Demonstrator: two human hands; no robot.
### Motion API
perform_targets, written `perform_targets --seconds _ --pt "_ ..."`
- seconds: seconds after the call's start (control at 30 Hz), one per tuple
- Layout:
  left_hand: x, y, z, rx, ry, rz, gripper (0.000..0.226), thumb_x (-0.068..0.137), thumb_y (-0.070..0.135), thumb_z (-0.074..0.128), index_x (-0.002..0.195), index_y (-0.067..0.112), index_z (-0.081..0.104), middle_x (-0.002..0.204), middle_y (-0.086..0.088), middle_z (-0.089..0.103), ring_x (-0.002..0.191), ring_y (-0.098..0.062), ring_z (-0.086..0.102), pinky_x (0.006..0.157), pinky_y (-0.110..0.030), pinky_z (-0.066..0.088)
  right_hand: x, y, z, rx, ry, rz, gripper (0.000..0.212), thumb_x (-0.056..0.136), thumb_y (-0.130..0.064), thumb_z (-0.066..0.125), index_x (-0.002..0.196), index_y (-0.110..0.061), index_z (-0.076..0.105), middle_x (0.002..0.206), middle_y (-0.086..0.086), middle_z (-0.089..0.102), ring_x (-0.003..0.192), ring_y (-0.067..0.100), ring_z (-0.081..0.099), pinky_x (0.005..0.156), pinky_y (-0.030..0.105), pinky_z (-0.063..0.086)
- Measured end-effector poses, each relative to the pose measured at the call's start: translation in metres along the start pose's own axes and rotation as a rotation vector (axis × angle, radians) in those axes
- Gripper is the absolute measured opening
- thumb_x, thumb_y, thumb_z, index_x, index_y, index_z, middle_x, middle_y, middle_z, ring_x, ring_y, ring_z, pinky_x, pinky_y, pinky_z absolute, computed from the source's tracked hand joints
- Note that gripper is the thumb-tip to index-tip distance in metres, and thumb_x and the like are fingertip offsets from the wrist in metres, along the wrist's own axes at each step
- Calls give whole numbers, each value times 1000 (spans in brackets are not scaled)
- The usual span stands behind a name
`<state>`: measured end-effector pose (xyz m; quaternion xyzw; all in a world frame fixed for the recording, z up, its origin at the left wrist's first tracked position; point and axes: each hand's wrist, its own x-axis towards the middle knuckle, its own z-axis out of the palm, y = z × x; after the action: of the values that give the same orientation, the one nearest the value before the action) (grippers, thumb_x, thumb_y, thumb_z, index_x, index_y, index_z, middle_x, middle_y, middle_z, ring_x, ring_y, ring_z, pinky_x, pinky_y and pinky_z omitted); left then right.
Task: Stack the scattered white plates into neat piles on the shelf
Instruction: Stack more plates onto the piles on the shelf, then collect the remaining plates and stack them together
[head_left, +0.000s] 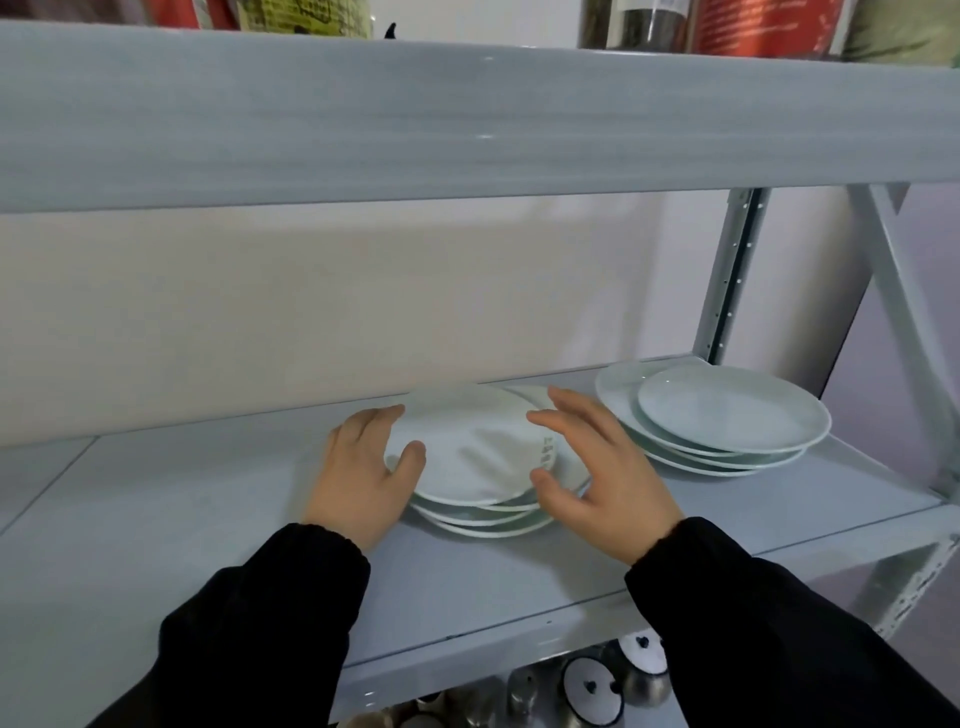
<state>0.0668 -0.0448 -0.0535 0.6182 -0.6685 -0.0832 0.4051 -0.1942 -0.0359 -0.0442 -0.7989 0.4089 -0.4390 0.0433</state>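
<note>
A pile of several white plates (485, 522) sits in the middle of the grey shelf (208, 519). Its top plate (467, 447) lies slightly askew on the others. My left hand (363, 467) grips that top plate at its left rim, thumb on top and fingers curled round the far edge. My right hand (592, 467) hovers at the pile's right side with fingers spread and relaxed, the thumb near the rim. A second pile of white plates (727, 415) stands at the shelf's right end, its plates not quite aligned.
The upper shelf board (467, 119) hangs low over the plates, with jars and packets on it. A metal upright (727, 275) and a diagonal brace (904, 312) stand at the right. Pots with lids (592, 691) sit on the level below.
</note>
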Motion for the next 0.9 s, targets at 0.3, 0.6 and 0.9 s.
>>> perform_targets --seconds 0.3,0.6,0.9 --pt "-9 -20 -29 339 24 213 62 87 53 35 139 23 50 140 0 51 132 -24 36 107 -39 33 16 -52 38 69 -75 -74 48 82 -42 59 128 -32 56 148 -12 37 134 4 39 105 21 35" --pt "-40 -97 -113 386 70 94 62 87 52 35 135 18 55 130 0 59 125 -21 43 105 -29 31 34 -134 133 164 -165 -177 48 82 -42 57 128 -26 56 144 -2 43 134 9 40 108 23 33" --pt "-74 -180 -207 415 110 -7 62 86 54 32 134 21 55 129 5 60 125 -19 46 105 -28 33 53 -219 240 126 -381 -133 64 78 -57 45 138 -32 46 153 -4 29 141 9 27 112 25 27"
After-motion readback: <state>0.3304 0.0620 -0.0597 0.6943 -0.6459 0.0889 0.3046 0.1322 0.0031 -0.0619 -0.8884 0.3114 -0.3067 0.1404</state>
